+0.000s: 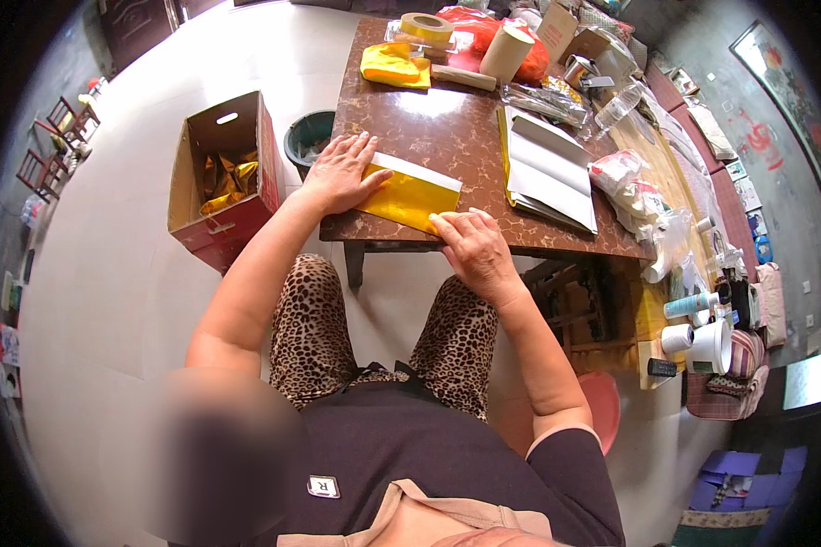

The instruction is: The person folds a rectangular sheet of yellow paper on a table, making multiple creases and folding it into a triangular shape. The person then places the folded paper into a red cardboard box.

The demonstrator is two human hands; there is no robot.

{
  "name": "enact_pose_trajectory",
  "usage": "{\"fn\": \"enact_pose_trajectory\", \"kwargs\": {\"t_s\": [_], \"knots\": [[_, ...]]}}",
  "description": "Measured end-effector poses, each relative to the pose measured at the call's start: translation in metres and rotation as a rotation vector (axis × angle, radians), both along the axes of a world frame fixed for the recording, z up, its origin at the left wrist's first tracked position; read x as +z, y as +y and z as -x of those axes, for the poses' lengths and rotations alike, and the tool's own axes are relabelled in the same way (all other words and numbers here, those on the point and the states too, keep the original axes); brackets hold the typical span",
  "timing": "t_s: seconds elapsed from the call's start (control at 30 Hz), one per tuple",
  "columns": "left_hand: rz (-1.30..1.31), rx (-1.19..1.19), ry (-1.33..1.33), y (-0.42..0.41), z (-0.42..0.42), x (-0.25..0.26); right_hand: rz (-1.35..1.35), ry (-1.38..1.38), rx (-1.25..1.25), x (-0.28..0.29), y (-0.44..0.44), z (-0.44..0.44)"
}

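A gold foil paper sheet [410, 196] with a white strip along its far edge lies at the near edge of the brown marbled table. My left hand [345, 171] rests flat on its left end, fingers a little apart. At its near right corner, my right hand [468, 243] pinches the edge between thumb and fingers. To the right is a stack of white-backed sheets [547, 171] with gold showing along its left side. Folded yellow material [395, 66] sits near the table's far left corner.
Left of the table stand an open cardboard box [267, 157] holding gold foil pieces and a dark green bin [291, 147]. Tape rolls [426, 27], a cardboard tube [506, 53] and a red plastic bag [466, 31] lie at the back. A plastic bottle [618, 108] and plastic bags [633, 191] are at right.
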State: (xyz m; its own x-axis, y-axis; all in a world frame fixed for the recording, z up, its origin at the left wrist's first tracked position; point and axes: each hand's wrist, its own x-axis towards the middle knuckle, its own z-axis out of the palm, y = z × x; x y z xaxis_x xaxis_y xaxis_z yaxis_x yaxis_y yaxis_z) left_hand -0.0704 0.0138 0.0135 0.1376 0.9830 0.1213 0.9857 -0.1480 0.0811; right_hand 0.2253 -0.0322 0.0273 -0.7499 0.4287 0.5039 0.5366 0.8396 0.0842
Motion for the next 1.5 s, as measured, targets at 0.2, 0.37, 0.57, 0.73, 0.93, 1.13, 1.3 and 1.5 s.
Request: {"fn": "enact_pose_trajectory", "kwargs": {"t_s": [0.2, 0.37, 0.57, 0.73, 0.93, 1.13, 1.3, 1.5], "knots": [[-0.39, -0.078, -0.337, -0.016, -0.012, 0.016, 0.053, 0.017, 0.025, 0.004, 0.0, 0.005], [-0.39, -0.408, -0.429, -0.087, -0.068, 0.012, 0.069, 0.081, -0.026, 0.009, -0.007, 0.01], [-0.416, -0.339, -0.405, -0.1, -0.083, -0.008, 0.178, 0.16, -0.015, 0.006, -0.004, 0.015], [-0.48, -0.267, -0.472, -0.096, -0.085, -0.015, 0.321, 0.196, 0.047, 0.012, 0.004, 0.005], [-0.462, -0.186, -0.553, -0.092, -0.087, -0.008, 0.609, 0.372, -0.052, -0.001, 0.039, -0.017], [-0.397, 0.005, -0.65, -0.081, -0.095, -0.004, 0.757, 0.414, -0.145, -0.006, 0.056, -0.017], [-0.375, 0.106, -0.522, -0.072, -0.099, -0.004, 0.664, 0.339, -0.218, -0.002, 0.057, -0.009], [-0.391, 0.144, -0.402, -0.068, -0.102, -0.007, 0.618, 0.328, -0.29, -0.007, 0.06, -0.012]]}}
